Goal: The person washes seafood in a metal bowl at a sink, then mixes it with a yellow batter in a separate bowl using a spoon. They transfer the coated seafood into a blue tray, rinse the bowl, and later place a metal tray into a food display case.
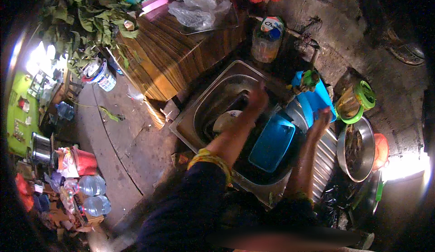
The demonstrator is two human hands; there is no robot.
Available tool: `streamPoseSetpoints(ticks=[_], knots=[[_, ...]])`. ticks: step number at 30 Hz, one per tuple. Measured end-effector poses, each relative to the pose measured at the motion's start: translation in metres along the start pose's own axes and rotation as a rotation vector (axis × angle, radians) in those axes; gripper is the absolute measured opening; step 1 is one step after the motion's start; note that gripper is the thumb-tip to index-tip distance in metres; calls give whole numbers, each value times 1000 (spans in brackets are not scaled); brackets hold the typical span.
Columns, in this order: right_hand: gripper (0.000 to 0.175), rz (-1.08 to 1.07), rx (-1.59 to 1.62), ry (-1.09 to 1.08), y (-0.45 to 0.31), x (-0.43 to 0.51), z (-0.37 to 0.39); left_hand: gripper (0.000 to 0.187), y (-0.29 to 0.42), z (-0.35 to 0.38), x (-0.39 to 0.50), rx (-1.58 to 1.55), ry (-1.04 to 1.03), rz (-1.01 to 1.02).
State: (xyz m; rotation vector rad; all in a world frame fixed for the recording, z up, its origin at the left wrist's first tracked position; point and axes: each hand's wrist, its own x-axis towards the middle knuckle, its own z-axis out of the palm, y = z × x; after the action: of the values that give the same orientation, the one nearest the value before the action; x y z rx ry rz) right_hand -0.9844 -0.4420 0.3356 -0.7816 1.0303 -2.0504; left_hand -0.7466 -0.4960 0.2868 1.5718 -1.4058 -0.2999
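Observation:
My left hand is blurred by motion above a stainless steel double sink. Whether its fingers hold anything does not show. Beneath that forearm, a pale round dish lies in the left basin. A blue rectangular plastic tub sits in the right basin. At the sink's right side, my right hand has its fingers on the lower edge of another blue plastic container and seems to grip it. A green scrubbing pad is at that container's upper end.
A plastic jar stands behind the sink. Right of the ribbed drainboard are a steel bowl and a green-lidded container. A wood-grain table with plastic bags adjoins the left. Large water bottles lie farther left.

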Motion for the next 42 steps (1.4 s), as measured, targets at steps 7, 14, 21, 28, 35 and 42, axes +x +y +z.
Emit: streamPoseSetpoints(ticks=[7,14,21,28,35,42], knots=[[32,-310,-254,-176,-102,6,93,22,34,-203,164,-1412,326,-523],[23,-458,-370,-452,-100,-43,172,23,13,-242,178,-1340,431,-503],[36,-936,-607,-811,-79,-93,320,30,18,-296,56,-1114,709,-317],[84,-518,-762,-1331,-68,-156,424,30,14,-336,-15,-968,651,-291],[66,-636,-858,-1655,-59,-216,348,24,2,-375,-51,-926,469,-257],[39,0,-628,-1168,-102,-37,294,42,-41,-395,-6,-759,493,-174]])
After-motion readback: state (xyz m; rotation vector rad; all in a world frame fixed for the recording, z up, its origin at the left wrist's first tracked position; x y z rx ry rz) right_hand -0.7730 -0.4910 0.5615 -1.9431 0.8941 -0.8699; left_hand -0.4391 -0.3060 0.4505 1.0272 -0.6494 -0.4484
